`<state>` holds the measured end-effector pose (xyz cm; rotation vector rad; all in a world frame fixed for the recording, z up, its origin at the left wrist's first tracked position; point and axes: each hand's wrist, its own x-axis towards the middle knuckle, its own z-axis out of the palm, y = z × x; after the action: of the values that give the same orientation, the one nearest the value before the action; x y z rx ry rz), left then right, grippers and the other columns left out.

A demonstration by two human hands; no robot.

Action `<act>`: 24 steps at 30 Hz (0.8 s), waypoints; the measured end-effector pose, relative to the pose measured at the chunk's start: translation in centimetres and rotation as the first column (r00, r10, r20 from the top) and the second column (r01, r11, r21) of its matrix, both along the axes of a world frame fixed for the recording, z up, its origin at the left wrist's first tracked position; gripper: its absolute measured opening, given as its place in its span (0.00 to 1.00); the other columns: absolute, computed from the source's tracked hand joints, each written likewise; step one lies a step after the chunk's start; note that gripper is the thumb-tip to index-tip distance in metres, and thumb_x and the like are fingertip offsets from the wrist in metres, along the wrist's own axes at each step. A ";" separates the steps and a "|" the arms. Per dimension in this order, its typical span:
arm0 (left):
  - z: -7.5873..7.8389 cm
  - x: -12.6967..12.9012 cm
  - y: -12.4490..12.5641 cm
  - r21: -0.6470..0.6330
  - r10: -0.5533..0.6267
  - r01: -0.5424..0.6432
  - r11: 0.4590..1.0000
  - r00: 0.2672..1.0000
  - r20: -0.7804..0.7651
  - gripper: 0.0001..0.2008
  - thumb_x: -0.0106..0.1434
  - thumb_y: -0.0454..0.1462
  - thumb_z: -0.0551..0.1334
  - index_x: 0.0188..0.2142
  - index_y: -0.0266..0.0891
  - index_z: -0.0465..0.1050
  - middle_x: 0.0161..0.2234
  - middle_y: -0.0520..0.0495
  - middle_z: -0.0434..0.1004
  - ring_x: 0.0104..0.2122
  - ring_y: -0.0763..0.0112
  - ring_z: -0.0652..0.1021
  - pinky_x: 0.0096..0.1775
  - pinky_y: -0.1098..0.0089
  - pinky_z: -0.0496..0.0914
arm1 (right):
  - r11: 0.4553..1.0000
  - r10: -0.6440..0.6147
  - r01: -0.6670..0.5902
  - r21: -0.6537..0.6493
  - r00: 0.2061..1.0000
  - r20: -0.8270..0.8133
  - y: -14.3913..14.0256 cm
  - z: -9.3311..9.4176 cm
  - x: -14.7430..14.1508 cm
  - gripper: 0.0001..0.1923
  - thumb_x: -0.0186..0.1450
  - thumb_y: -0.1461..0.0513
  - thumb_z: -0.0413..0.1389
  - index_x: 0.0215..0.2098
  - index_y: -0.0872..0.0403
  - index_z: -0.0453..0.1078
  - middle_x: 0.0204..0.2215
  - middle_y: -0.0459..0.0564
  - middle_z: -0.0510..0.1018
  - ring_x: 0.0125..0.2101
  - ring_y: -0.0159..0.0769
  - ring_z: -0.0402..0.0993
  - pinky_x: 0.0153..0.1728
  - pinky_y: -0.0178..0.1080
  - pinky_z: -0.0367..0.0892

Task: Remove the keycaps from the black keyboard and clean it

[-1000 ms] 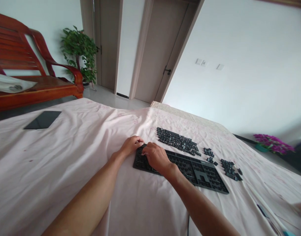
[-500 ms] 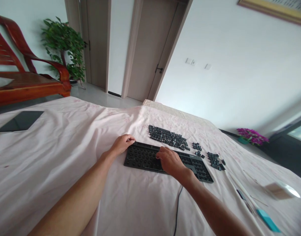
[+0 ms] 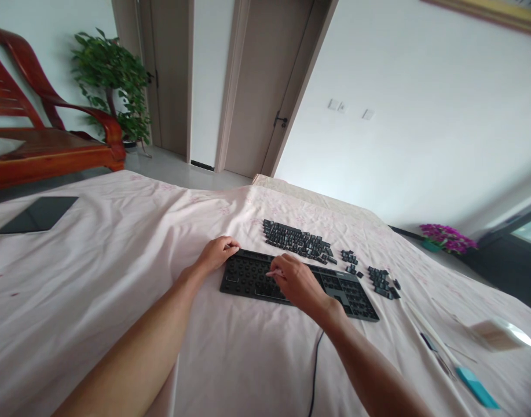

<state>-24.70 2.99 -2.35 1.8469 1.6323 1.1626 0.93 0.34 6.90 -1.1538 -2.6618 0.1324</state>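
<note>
A black keyboard with its keycaps taken off lies at a slant on the pink sheet. At its far left corner, my left hand has its fingers closed on the edge. My right hand is over the middle of the key bed, fingers pinched together. Something small and pale shows at those fingertips; whether it is an object or part of a finger, I cannot make out. The hand hides part of the board beneath it. Loose black keycaps lie in rows just beyond the keyboard, with smaller groups further right.
A dark tablet rests on the sheet at left. To the right are a teal-handled brush, thin tools and a clear box. The keyboard cable runs toward me. A wooden chair stands beyond the bed.
My right hand has shifted slightly and its fingers have drawn up, so a pale bit now shows at the fingertips. My left hand stays at the keyboard's corner.
</note>
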 end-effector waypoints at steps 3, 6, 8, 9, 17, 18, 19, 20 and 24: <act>0.1 0.0 -0.1 -0.005 0.008 -0.008 1.000 1.000 -0.004 0.13 0.58 0.41 0.56 0.37 0.40 0.77 0.36 0.49 0.80 0.36 0.66 0.78 0.40 0.71 0.69 | 0.995 0.095 -0.095 0.010 0.992 -0.081 -0.6 -0.5 -3.7 0.05 0.67 0.66 0.51 0.37 0.54 0.69 0.36 0.48 0.72 0.35 0.32 0.68 0.36 0.32 0.60; 0.2 0.0 0.0 -0.017 0.009 -0.009 1.000 1.000 -0.003 0.13 0.58 0.41 0.56 0.37 0.40 0.77 0.36 0.49 0.80 0.36 0.66 0.78 0.40 0.71 0.69 | 0.989 0.147 -0.146 0.032 0.987 -0.063 -0.9 -1.1 -6.3 0.07 0.67 0.67 0.51 0.38 0.53 0.71 0.38 0.49 0.72 0.39 0.33 0.69 0.38 0.32 0.61; 0.3 0.0 0.0 -0.027 0.008 -0.008 1.000 1.000 0.000 0.13 0.58 0.40 0.56 0.37 0.40 0.77 0.36 0.49 0.80 0.35 0.66 0.78 0.39 0.72 0.70 | 0.987 0.153 -0.153 0.039 0.988 0.005 -0.9 -1.5 -7.2 0.08 0.67 0.67 0.50 0.37 0.53 0.72 0.38 0.49 0.73 0.41 0.35 0.69 0.38 0.33 0.61; 0.3 0.0 0.0 -0.031 0.007 -0.007 0.999 1.000 0.003 0.13 0.58 0.40 0.56 0.37 0.40 0.77 0.36 0.49 0.80 0.35 0.66 0.78 0.38 0.72 0.70 | 0.988 0.150 -0.152 0.040 0.988 0.042 -1.0 -1.6 -7.4 0.09 0.66 0.67 0.50 0.37 0.52 0.72 0.38 0.50 0.73 0.41 0.36 0.69 0.36 0.33 0.62; 0.2 0.1 0.1 -0.045 0.002 -0.001 0.999 1.000 0.022 0.13 0.57 0.40 0.56 0.37 0.41 0.77 0.36 0.49 0.81 0.35 0.67 0.79 0.39 0.72 0.70 | 0.993 0.085 -0.099 0.057 0.973 0.215 -1.4 -1.4 -6.3 0.12 0.62 0.68 0.50 0.36 0.51 0.75 0.36 0.51 0.74 0.36 0.38 0.71 0.31 0.36 0.61; 0.2 0.1 0.1 -0.046 0.004 -0.003 0.999 1.000 0.023 0.13 0.57 0.40 0.56 0.37 0.41 0.77 0.36 0.49 0.81 0.35 0.66 0.79 0.39 0.72 0.70 | 0.995 0.068 -0.084 0.058 0.971 0.228 -1.5 -1.3 -6.0 0.12 0.62 0.69 0.50 0.36 0.52 0.75 0.36 0.51 0.74 0.36 0.38 0.71 0.31 0.36 0.61; 0.2 0.1 0.1 -0.048 0.005 -0.004 0.999 1.000 0.023 0.14 0.57 0.41 0.56 0.37 0.41 0.77 0.36 0.49 0.81 0.35 0.66 0.79 0.39 0.72 0.70 | 0.996 0.054 -0.069 0.058 0.970 0.238 -1.5 -1.2 -5.7 0.12 0.61 0.69 0.50 0.36 0.52 0.75 0.36 0.51 0.74 0.36 0.38 0.71 0.31 0.36 0.61; 0.2 0.1 0.1 -0.048 0.007 -0.006 0.999 1.000 0.023 0.14 0.57 0.41 0.56 0.37 0.41 0.77 0.36 0.49 0.81 0.35 0.66 0.79 0.39 0.72 0.70 | 0.997 0.040 -0.056 0.058 0.969 0.245 -1.6 -1.1 -5.4 0.13 0.61 0.69 0.50 0.36 0.52 0.75 0.36 0.51 0.74 0.36 0.38 0.72 0.31 0.36 0.61; 0.3 0.2 -0.1 -0.039 0.002 -0.001 0.999 1.000 0.019 0.14 0.57 0.41 0.55 0.37 0.40 0.77 0.36 0.49 0.80 0.36 0.65 0.78 0.39 0.71 0.70 | 0.998 -0.003 -0.015 0.062 0.963 0.270 -1.6 -0.9 -3.7 0.13 0.59 0.70 0.50 0.35 0.52 0.75 0.36 0.51 0.74 0.36 0.38 0.72 0.30 0.36 0.60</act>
<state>-24.53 2.92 -2.07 1.8049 1.6347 1.1376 -2.81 -1.21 6.01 -1.2218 -2.8795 -0.1175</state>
